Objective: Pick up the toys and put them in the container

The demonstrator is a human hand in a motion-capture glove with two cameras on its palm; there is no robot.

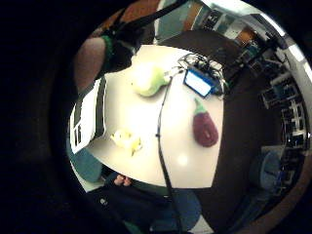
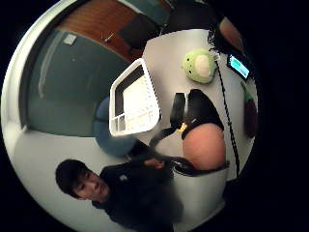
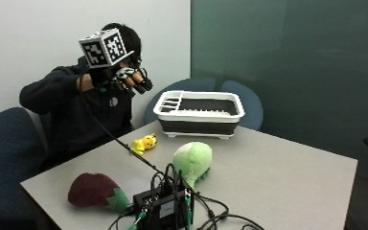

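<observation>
My gloved right hand (image 3: pixel 117 79) is raised high above the table's near-left side, close to the person's head, fingers relaxed and holding nothing. The white and black container (image 3: pixel 200 112) stands at the table's far edge, its compartments bare. Three plush toys lie on the table: a small yellow one (image 3: pixel 144 142) just before the container, a green one (image 3: pixel 192 160) in the middle, and a purple eggplant (image 3: pixel 95 190) at the near left. The palm views look down on the container (image 1: pixel 87 117) (image 2: pixel 134 99), yellow toy (image 1: pixel 126 140), green toy (image 1: pixel 148 79) (image 2: pixel 200 65) and eggplant (image 1: pixel 204 126) (image 2: pixel 250 113).
A black electronics box (image 3: pixel 165 206) with a tangle of cables sits at the table's (image 3: pixel 286 167) near edge beside the green toy; its screen (image 1: pixel 199 82) glows blue. A cable (image 3: pixel 117 141) runs from the hand down to it. Blue chairs (image 3: pixel 5 143) surround the table.
</observation>
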